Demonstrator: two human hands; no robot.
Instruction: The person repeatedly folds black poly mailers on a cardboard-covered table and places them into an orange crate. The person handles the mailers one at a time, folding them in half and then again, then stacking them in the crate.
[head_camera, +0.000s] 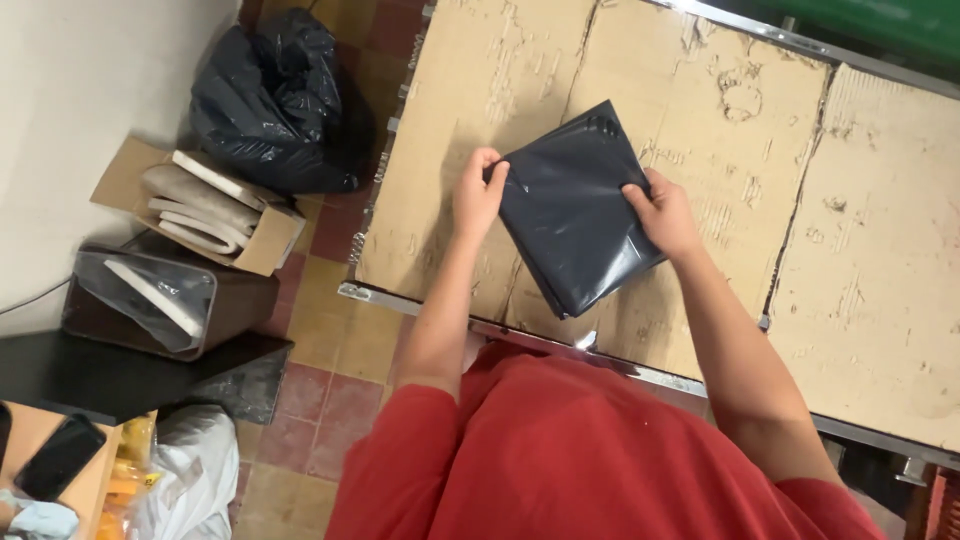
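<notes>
- Red shirt (600, 460) is filling the near edge of the view.
- Left hand (478, 195) is pinching the left corner of the folded black plastic bag (570, 215).
- Right hand (662, 215) is gripping the bag's right edge, thumb on top.
- The bag is sitting tilted over the cardboard-covered table (880, 250).
- A full black sack (270, 100) is slumping on the tiled floor, left.

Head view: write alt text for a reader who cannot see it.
A person in a red shirt holds a folded dark plastic bag by its edges with left hand and right hand, over a worn cardboard-covered table. A stuffed black bag sits on the tiled floor.
</notes>
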